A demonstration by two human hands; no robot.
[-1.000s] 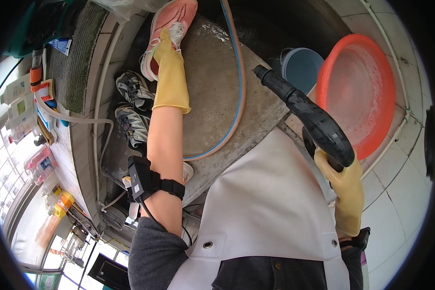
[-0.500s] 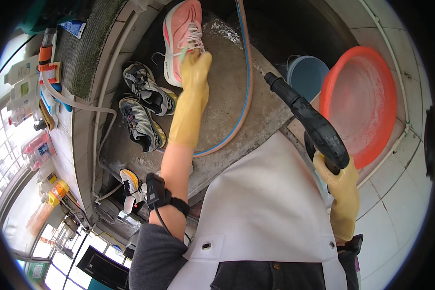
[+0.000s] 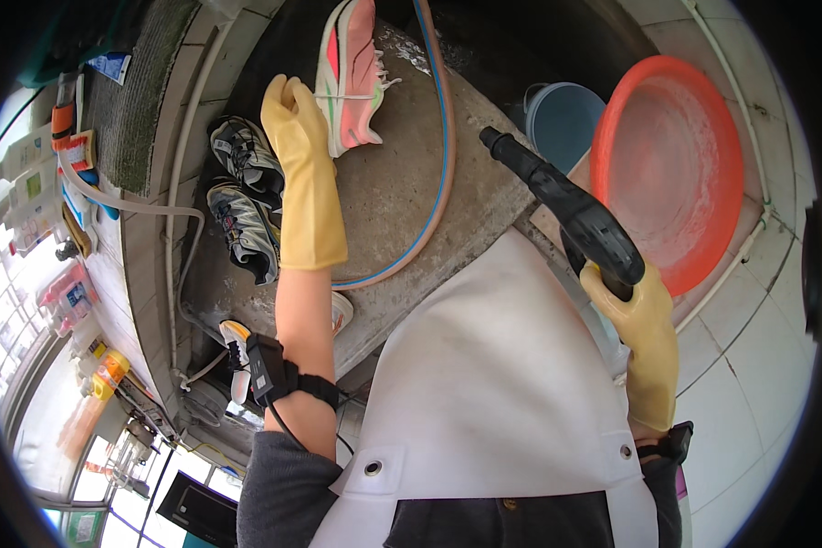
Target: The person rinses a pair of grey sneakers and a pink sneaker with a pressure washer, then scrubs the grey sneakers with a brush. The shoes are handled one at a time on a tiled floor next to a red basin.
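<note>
My left hand [image 3: 298,123], in a yellow rubber glove, is beside a pink running shoe [image 3: 356,78], fingers bent close together. A white shoelace runs straight from the glove across the shoe's pale sole, apparently pinched there; the fingertips' grip is partly hidden. The shoe rests tilted on its side on a wet concrete slab [image 3: 393,173], laces facing right. My right hand [image 3: 637,306], also gloved, is closed around the handle of a black spray gun [image 3: 575,210], its nozzle pointing up and left over the slab.
Grey trail shoes [image 3: 245,233] lie left of my forearm, and a white-and-orange shoe [image 3: 237,352] is lower down. A hose [image 3: 447,164] curves across the slab. A blue bucket [image 3: 562,123] and an orange-red basin [image 3: 735,173] stand right. Bottles and brushes line the left ledge.
The pink shoe has turned onto its side, showing its sole. My left hand has come off its opening to its left side. The fine spray seen at the nozzle no longer shows.
</note>
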